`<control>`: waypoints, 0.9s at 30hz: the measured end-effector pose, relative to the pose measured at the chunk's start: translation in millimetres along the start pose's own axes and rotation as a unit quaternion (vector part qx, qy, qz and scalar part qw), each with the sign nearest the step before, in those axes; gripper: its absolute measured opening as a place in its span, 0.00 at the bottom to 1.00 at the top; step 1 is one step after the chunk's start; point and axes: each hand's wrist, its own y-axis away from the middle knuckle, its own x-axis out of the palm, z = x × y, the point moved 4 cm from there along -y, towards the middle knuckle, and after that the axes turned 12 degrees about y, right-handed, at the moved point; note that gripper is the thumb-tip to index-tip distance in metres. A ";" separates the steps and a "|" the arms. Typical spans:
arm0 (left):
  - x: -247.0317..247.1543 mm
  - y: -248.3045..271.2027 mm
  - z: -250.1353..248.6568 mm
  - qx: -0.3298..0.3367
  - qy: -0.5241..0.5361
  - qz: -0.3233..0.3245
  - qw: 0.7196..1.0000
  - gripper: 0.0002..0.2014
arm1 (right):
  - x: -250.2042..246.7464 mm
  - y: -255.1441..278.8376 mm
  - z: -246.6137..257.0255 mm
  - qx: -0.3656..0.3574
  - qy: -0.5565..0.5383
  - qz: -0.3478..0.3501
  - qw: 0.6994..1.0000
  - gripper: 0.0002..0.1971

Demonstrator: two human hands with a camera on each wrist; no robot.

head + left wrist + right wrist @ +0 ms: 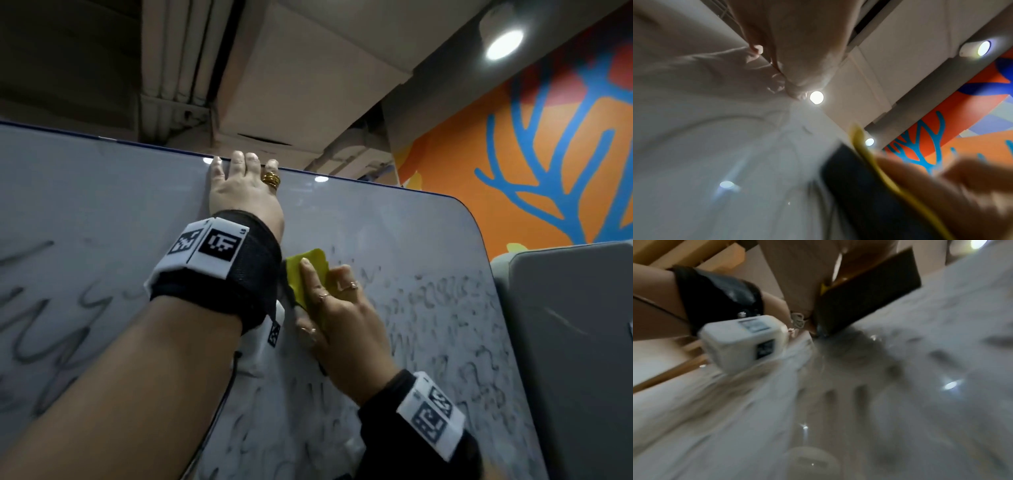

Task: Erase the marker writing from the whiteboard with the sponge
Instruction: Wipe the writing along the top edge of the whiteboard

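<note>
The whiteboard (376,219) fills the head view, tilted, with bold black marker writing (37,329) at the left and smeared grey scribbles (445,329) at the right. My left hand (245,168) hooks its fingers over the board's top edge. My right hand (322,291) grips a yellow sponge (295,275) and presses it flat on the board just right of my left wrist. The left wrist view shows the sponge's yellow edge (869,155), blurred. In the right wrist view its dark face (869,296) meets the board (900,402) above a grey smear.
An orange wall with a blue coral mural (548,137) rises behind the board's right corner. A grey panel (575,342) stands close on the right. Ceiling ducts and a round lamp (503,42) are overhead. A thin black cable (222,404) hangs from my left wrist.
</note>
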 end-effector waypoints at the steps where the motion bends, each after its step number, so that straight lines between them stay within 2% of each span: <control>1: -1.0 -0.1 1.1 0.003 0.004 0.001 1.000 0.27 | -1.3 1.1 -10.6 0.006 0.010 0.015 1.000 0.35; 3: -4.8 -0.5 1.7 0.004 0.015 0.009 1.000 0.28 | 3.9 2.6 -52.8 0.066 0.004 0.085 0.994 0.39; 4: -6.0 -0.6 1.8 0.002 0.019 0.015 1.000 0.28 | 5.9 3.4 -78.3 0.112 -0.009 0.105 0.988 0.38; 7: -6.3 -0.9 -1.3 -0.007 0.020 0.022 1.000 0.30 | 4.5 -0.6 -121.3 0.209 -0.060 0.075 0.973 0.27; 9: -4.7 1.0 -4.4 -0.005 0.010 0.018 1.000 0.31 | 5.2 -3.5 -112.7 0.207 -0.062 0.075 0.973 0.29; 10: -3.6 2.6 -5.2 -0.004 0.008 0.015 1.000 0.31 | 5.4 -5.1 -100.1 0.192 -0.059 0.083 0.976 0.33; 12: -2.7 2.9 -6.0 -0.003 0.016 -0.003 1.000 0.30 | 0.7 -5.9 -61.8 0.125 -0.029 0.095 0.987 0.38; 14: -2.2 1.8 -4.3 -0.005 0.022 -0.016 1.000 0.29 | -2.3 -2.9 -28.6 0.045 0.037 0.052 0.997 0.35; 16: -1.0 1.7 -3.2 -0.004 0.021 -0.012 1.000 0.30 | -7.9 -4.1 -15.7 0.011 0.061 0.030 0.998 0.31; 18: -1.0 0.2 -1.4 0.001 0.019 -0.012 1.000 0.29 | -0.5 -10.2 -36.9 0.030 0.053 0.094 0.994 0.30; 20: -2.0 -1.4 0.7 0.008 0.018 -0.013 1.000 0.28 | 3.5 -15.5 -73.3 0.127 0.008 0.156 0.979 0.31; 22: -2.0 -1.7 0.8 0.008 0.010 -0.009 1.000 0.27 | -0.3 -17.7 -94.3 0.216 -0.012 0.127 0.968 0.28; 24: -1.7 -1.4 -1.6 0.003 -0.001 -0.007 1.000 0.28 | -0.7 -17.3 -83.8 0.221 -0.006 0.121 0.968 0.28; 27: -0.6 0.4 -7.0 -0.002 -0.006 -0.007 1.000 0.29 | -2.2 -18.1 -46.0 0.155 -0.009 0.126 0.980 0.31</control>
